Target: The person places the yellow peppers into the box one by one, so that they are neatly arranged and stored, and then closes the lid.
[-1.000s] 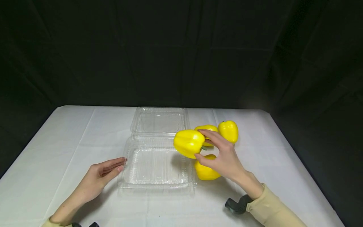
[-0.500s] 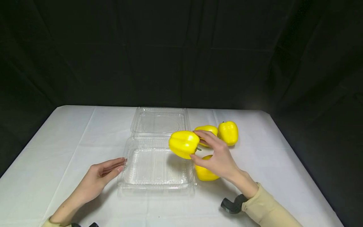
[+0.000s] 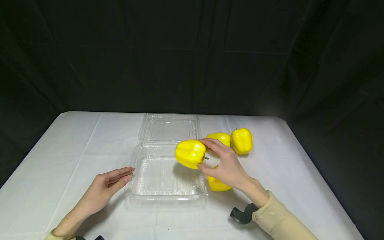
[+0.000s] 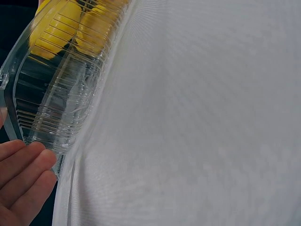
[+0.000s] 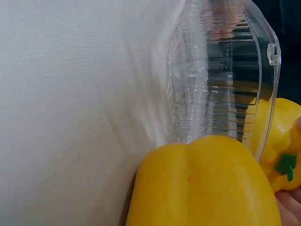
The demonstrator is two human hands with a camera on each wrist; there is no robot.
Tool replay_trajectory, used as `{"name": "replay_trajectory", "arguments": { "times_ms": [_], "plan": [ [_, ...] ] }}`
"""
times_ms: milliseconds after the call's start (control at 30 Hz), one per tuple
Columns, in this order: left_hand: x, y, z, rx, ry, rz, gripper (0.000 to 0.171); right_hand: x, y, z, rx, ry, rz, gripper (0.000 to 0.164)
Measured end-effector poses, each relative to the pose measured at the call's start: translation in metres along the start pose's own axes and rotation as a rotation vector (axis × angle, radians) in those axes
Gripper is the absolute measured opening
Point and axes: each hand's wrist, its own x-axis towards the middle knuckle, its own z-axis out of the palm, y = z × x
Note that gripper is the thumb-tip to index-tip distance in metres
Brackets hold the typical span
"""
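While the left hand [image 3: 100, 191] rests its fingertips against the left wall of a clear box [image 3: 159, 180], fingers nearly straight and thumb a little apart from them, the right hand [image 3: 229, 166] pinches a yellow pepper [image 3: 190, 154] between thumb and fingers. That pepper hangs tilted above the right part of the box, its green stem toward the palm and its shadow falling inside.

The box stands midway between the left and right edges of the white-covered table [image 3: 300, 186], its lid [image 3: 168, 128] laid back toward the far edge. Three more yellow peppers lie to its right: the near pepper [image 3: 219, 184], just beside the right wall and partly hidden by the right hand; the middle pepper [image 3: 219, 136], near the lid and also partly covered; and the far pepper [image 3: 241, 141], closest to the table's far right corner. Whether the last two touch, I cannot tell. Beyond the far edge hangs a black curtain [image 3: 168, 60].
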Motion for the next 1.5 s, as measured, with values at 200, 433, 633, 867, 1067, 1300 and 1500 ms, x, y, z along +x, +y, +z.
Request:
{"name": "replay_trajectory", "arguments": {
  "times_ms": [200, 433, 633, 867, 1067, 1300, 1500],
  "plan": [
    [0.0, 0.001, 0.0, 0.005, 0.001, -0.019, 0.037, 0.004, -0.001, 0.004, 0.067, -0.038, -0.016, 0.067],
    [-0.001, 0.002, 0.0, 0.006, 0.001, -0.027, 0.037, 0.006, -0.001, 0.01, 0.128, -0.079, -0.001, 0.066],
    [-0.001, 0.002, 0.0, 0.01, -0.003, -0.032, 0.038, 0.006, -0.003, 0.012, 0.063, -0.086, 0.0, 0.064],
    [-0.002, 0.002, 0.0, 0.008, -0.009, -0.037, 0.038, 0.005, -0.004, 0.017, -0.038, -0.087, -0.001, 0.065],
    [-0.002, 0.002, 0.0, 0.006, -0.009, -0.053, 0.039, 0.005, -0.005, 0.019, -0.095, -0.108, -0.009, 0.064],
    [-0.002, 0.004, 0.0, 0.008, -0.009, -0.067, 0.039, 0.005, -0.006, 0.022, -0.149, -0.15, -0.004, 0.064],
    [-0.002, 0.003, -0.001, 0.003, -0.011, -0.057, 0.039, 0.005, -0.01, 0.022, -0.175, -0.196, 0.031, 0.066]
  ]
}}
